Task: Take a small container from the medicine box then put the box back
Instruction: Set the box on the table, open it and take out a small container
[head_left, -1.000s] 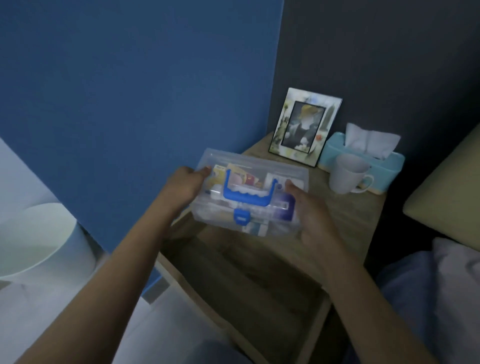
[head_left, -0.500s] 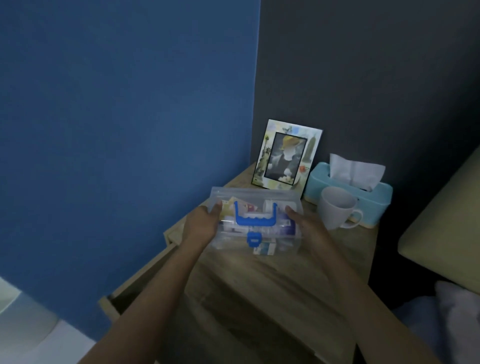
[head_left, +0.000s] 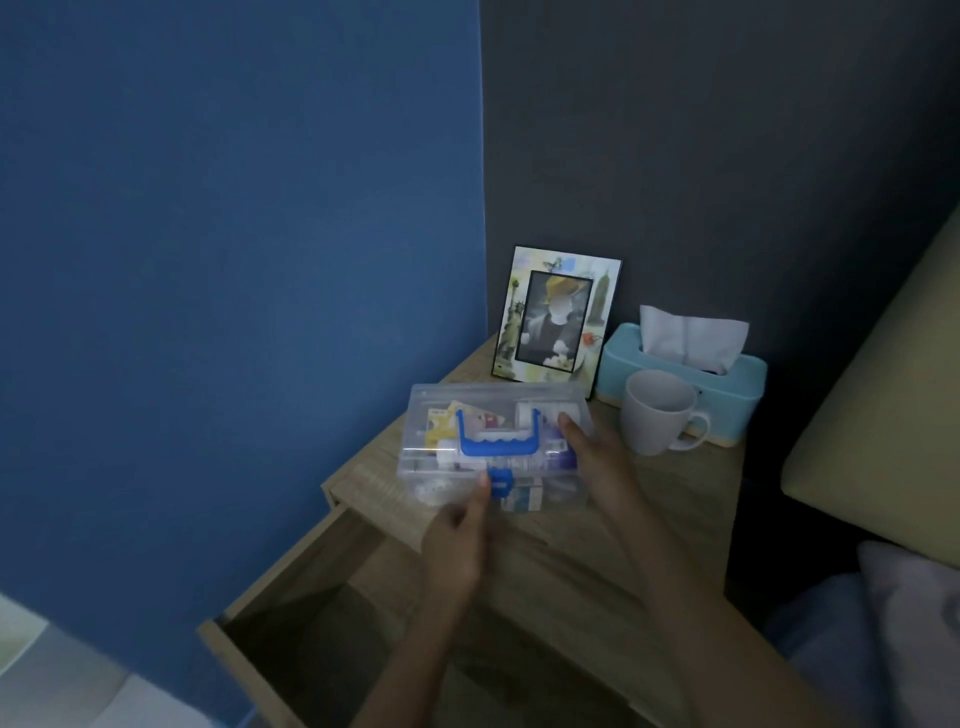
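Wooden nightstand (head_left: 597, 561) under medicine box (head_left: 441, 410), hands-on.

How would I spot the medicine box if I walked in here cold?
Find the wooden nightstand in the corner beside the blue wall. The medicine box sits at its front left, ahead of the picture frame. It is the only see-through case there, with a blue handle on its lid.
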